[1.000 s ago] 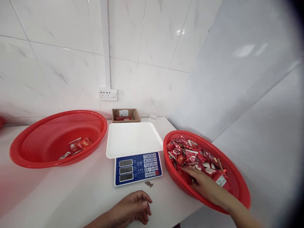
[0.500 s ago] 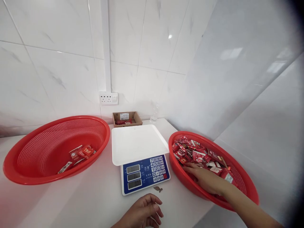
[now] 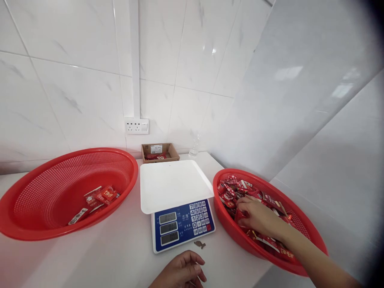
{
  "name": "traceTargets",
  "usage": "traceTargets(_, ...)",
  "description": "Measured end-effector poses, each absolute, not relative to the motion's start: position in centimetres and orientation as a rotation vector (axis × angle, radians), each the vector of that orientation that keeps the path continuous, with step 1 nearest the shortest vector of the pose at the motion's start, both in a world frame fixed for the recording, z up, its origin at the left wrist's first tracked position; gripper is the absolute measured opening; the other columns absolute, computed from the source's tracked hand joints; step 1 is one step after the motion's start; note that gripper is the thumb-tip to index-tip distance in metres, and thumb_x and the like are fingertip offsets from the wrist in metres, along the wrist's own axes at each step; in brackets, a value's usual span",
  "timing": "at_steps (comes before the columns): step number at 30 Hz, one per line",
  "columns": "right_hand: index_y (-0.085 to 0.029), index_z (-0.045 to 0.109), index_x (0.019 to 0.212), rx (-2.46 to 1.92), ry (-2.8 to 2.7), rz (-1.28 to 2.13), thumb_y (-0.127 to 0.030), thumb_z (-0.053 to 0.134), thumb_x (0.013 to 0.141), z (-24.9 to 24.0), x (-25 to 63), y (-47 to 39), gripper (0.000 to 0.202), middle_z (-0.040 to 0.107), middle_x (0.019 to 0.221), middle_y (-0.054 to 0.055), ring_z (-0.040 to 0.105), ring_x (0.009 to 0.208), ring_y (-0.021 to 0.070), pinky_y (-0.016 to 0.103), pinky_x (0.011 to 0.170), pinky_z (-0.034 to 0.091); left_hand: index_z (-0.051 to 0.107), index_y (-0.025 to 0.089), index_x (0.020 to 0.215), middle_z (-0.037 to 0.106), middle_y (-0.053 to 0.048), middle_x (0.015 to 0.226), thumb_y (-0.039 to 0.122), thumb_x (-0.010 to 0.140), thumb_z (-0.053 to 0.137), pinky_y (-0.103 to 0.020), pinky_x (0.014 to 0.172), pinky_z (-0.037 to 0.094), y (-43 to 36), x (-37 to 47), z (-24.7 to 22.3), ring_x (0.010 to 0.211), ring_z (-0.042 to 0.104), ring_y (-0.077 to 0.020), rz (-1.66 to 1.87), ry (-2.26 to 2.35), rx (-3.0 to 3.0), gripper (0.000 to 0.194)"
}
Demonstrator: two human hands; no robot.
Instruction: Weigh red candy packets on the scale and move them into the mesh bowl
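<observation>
My right hand [image 3: 258, 216] reaches into the right red basket [image 3: 237, 240], its fingers curled down over a red packet [image 3: 239, 217] among the heap. Small red printed packets [image 3: 227, 198] fill much of this basket; the hand hides some of them. Loosely bent, my left hand [image 3: 184, 271] rests by the table's front edge with its fingers apart and nothing in it. Just beyond it stands a digital scale [image 3: 184, 224] with a blue keypad panel and a bare white pan [image 3: 175, 186].
Another red basket [image 3: 66, 188] on the left holds several red packets [image 3: 102, 198]. Behind the scale are a small cardboard box [image 3: 172, 152] and a clear plastic bottle [image 3: 195, 146]. A brown scrap [image 3: 199, 244] lies before the scale. Tiled walls bound the back and right.
My right hand has lifted slightly and its fingers have curled in around a packet; packets beneath it have shifted. My left hand has barely moved. The view has tilted a little.
</observation>
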State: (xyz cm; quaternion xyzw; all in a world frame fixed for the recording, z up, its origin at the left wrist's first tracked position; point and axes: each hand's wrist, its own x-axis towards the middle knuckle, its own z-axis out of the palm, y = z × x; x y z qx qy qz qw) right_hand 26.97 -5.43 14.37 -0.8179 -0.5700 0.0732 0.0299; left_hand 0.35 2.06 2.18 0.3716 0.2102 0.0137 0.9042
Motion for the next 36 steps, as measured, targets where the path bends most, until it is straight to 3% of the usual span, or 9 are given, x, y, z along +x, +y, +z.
traceTargets(5,-0.024,0.037,0.062,-2.570,-1.420,0.179,-0.037,0.045,0.077,14.6,27.4,-4.9,0.021,0.054,0.058,-0.001,0.053,0.058,0.0188,0.029,0.055,0.036,0.052,0.016,0.086,0.061,-0.002,0.075,0.053,0.049,0.079,-0.026,0.065,0.034,2.2,0.2,2.5,0.063,0.056,-0.0115,0.017,0.445,0.794,0.059)
traceTargets(7,-0.025,0.038,0.067,-2.544,-1.319,0.146,-0.040,0.043,0.078,15.0,27.4,-4.5,0.019,0.054,0.055,-0.003,0.053,0.056,0.0190,0.029,0.055,0.036,0.052,0.016,0.086,0.061,-0.002,0.076,0.053,0.049,0.079,-0.026,0.065,0.034,2.2,0.1,2.3,0.063,0.056,-0.0111,0.017,0.435,0.806,0.059)
traceTargets(13,-0.026,0.045,0.081,-2.319,-1.183,0.082,-0.043,0.046,0.080,15.5,26.4,-1.5,0.017,0.066,0.086,0.001,0.062,0.080,0.0220,0.033,0.071,0.044,0.053,0.015,0.088,0.063,-0.003,0.077,0.052,0.052,0.078,-0.024,0.063,0.033,2.3,0.2,1.2,0.062,0.056,-0.0096,0.031,0.400,0.833,0.058)
traceTargets(16,-0.025,0.050,0.086,-2.170,-1.167,0.137,-0.043,0.046,0.080,15.6,25.0,1.0,0.020,0.067,0.086,0.003,0.063,0.083,0.0216,0.035,0.077,0.045,0.053,0.015,0.087,0.063,-0.003,0.077,0.052,0.052,0.078,-0.024,0.063,0.034,2.3,0.2,1.2,0.062,0.057,-0.0099,0.040,0.402,0.833,0.057)
traceTargets(19,-0.024,0.052,0.098,-1.989,-1.077,0.388,-0.047,0.044,0.082,16.2,23.2,3.5,0.029,0.068,0.084,0.003,0.065,0.080,0.0208,0.036,0.075,0.049,0.053,0.016,0.087,0.063,-0.003,0.076,0.053,0.051,0.078,-0.025,0.064,0.034,2.3,0.2,1.4,0.062,0.057,-0.0109,0.040,0.425,0.835,0.057)
traceTargets(24,-0.023,0.039,0.123,-1.560,-0.857,0.847,-0.044,0.046,0.085,18.2,22.2,5.3,0.044,0.061,0.114,0.011,0.065,0.092,0.0178,0.034,0.082,0.052,0.054,0.015,0.087,0.063,-0.005,0.077,0.052,0.053,0.078,-0.027,0.067,0.035,2.4,0.2,0.8,0.064,0.058,-0.0123,0.062,0.401,0.832,0.056)
traceTargets(28,-0.021,0.049,0.110,-1.715,-0.878,0.665,-0.033,0.051,0.081,17.4,25.0,4.4,0.031,0.060,0.116,0.010,0.062,0.096,0.0175,0.031,0.080,0.052,0.053,0.015,0.086,0.062,-0.004,0.076,0.053,0.049,0.079,-0.028,0.067,0.035,2.4,0.3,0.7,0.063,0.057,-0.0133,0.063,0.433,0.817,0.060)
traceTargets(32,-0.019,0.056,0.084,-2.090,-1.122,0.686,-0.023,0.049,0.074,13.8,28.9,1.9,0.013,0.068,0.088,0.005,0.064,0.083,0.0192,0.033,0.075,0.051,0.052,0.016,0.085,0.061,-0.004,0.075,0.055,0.045,0.079,-0.029,0.068,0.035,2.4,0.3,1.3,0.063,0.056,-0.0139,0.038,0.469,0.811,0.063)
traceTargets(36,-0.017,0.064,0.093,-2.183,-1.568,0.850,-0.019,0.051,0.068,11.0,29.7,-0.8,0.029,0.070,0.099,0.007,0.063,0.091,0.0217,0.034,0.083,0.048,0.052,0.015,0.086,0.061,-0.005,0.076,0.054,0.047,0.079,-0.029,0.068,0.035,2.5,0.3,1.5,0.065,0.056,-0.0139,0.041,0.461,0.820,0.061)
